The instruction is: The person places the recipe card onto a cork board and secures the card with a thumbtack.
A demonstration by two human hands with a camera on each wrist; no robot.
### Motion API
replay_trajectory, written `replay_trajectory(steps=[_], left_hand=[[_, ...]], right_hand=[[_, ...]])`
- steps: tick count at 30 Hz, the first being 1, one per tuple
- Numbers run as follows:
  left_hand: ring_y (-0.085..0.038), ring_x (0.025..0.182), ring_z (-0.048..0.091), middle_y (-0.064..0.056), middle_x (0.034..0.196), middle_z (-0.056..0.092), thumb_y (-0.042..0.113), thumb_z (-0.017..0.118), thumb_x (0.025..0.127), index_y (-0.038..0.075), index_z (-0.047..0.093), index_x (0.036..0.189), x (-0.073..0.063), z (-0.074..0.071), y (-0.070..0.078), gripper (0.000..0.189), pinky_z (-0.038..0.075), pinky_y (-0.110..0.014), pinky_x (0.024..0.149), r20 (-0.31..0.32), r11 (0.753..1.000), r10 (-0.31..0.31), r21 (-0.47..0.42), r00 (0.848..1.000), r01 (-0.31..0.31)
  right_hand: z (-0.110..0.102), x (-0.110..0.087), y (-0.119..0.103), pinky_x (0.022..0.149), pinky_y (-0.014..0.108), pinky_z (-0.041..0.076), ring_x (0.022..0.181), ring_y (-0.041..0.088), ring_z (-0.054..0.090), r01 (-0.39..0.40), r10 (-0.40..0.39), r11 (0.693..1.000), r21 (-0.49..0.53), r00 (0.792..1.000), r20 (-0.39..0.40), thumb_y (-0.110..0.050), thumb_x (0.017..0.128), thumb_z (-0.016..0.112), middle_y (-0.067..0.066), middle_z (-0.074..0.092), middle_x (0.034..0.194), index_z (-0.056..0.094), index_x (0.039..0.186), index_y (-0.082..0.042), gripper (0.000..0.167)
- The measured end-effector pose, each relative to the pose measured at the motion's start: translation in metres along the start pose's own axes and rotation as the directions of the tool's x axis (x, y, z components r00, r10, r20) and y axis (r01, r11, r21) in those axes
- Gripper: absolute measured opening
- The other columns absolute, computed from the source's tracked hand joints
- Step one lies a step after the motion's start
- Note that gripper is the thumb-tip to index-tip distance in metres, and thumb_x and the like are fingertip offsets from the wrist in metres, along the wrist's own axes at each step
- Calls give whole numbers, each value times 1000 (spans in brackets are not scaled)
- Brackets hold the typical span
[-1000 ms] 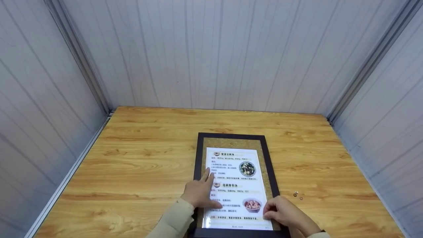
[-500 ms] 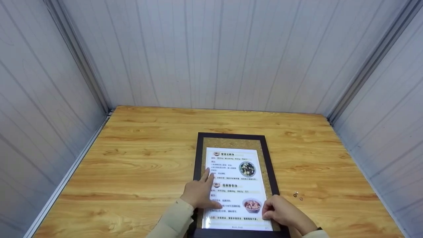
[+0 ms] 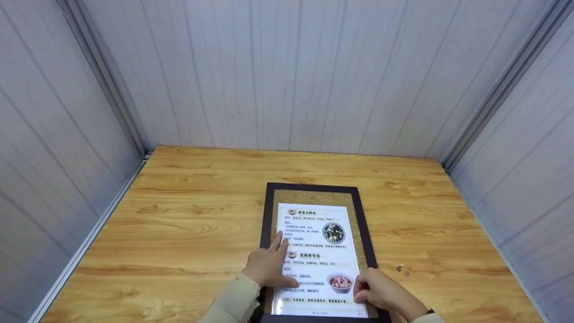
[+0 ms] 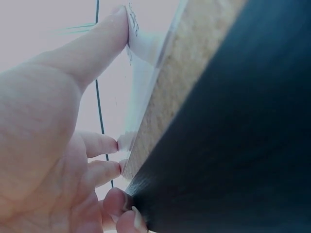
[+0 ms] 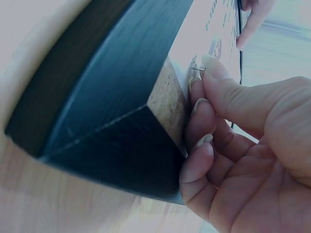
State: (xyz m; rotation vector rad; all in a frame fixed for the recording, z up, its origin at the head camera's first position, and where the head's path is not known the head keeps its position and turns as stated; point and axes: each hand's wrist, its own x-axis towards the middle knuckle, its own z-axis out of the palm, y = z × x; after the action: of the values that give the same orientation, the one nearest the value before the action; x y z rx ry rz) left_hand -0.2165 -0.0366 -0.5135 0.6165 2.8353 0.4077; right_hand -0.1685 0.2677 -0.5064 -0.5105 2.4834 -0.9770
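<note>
A laminated recipe sheet (image 3: 314, 251) with printed text and two bowl pictures lies on a cork board (image 3: 345, 197) in a dark frame (image 3: 365, 224). My left hand (image 3: 267, 264) is spread over the sheet's left edge, thumb and two fingers pressing on it. Its other fingers rest by the frame, as the left wrist view shows. At the sheet's lower right edge, my right hand (image 3: 381, 289) pinches a thumbtack (image 5: 198, 69) between thumb and index finger. The tack's thin metal point shows near the sheet; its head is mostly hidden by the fingertips.
More small tacks (image 3: 399, 268) lie on the wooden table (image 3: 193, 215) right of the frame. Pale panel walls (image 3: 287, 76) stand behind the table and on both sides. The frame's near end reaches the bottom of the head view.
The head view has shifted slightly, so everything sits a little lower. Both hands keep nearly the same place on the sheet, the right one turning only slightly.
</note>
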Motion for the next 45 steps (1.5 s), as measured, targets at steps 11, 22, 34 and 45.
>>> replay_trajectory(steps=[11,22,34,45], left_hand=[[-28,74,59,-20,159,28,73,76,65,4,39,151,0,3,-1,117,46,-35,57,2,1000,3,0,1000,-3],[-28,75,59,-19,159,28,72,78,65,4,39,152,1,1,-1,117,45,-35,58,7,1000,1,-19,1000,0],[-23,64,55,-20,157,31,71,78,65,5,42,150,0,-2,2,113,39,-32,50,-19,1000,21,12,1000,-21],[-34,87,64,-22,158,29,72,77,65,4,39,151,2,-1,1,116,49,-37,59,6,1000,13,24,1000,-13]], right_hand=[[1,0,-2,58,26,45,67,14,55,-58,58,998,12,998,11,1,80,77,-4,63,69,68,70,-7,15],[2,1,-8,54,27,39,63,16,50,-51,50,999,-21,998,-33,7,74,77,-1,55,66,61,74,-6,21],[-3,5,-11,48,28,37,52,14,49,-272,255,945,-182,961,-111,-25,65,93,-2,54,59,55,64,-12,40],[-6,7,-18,36,23,37,35,9,45,-371,367,919,-130,929,-56,-27,67,91,1,55,47,62,70,-9,35]])
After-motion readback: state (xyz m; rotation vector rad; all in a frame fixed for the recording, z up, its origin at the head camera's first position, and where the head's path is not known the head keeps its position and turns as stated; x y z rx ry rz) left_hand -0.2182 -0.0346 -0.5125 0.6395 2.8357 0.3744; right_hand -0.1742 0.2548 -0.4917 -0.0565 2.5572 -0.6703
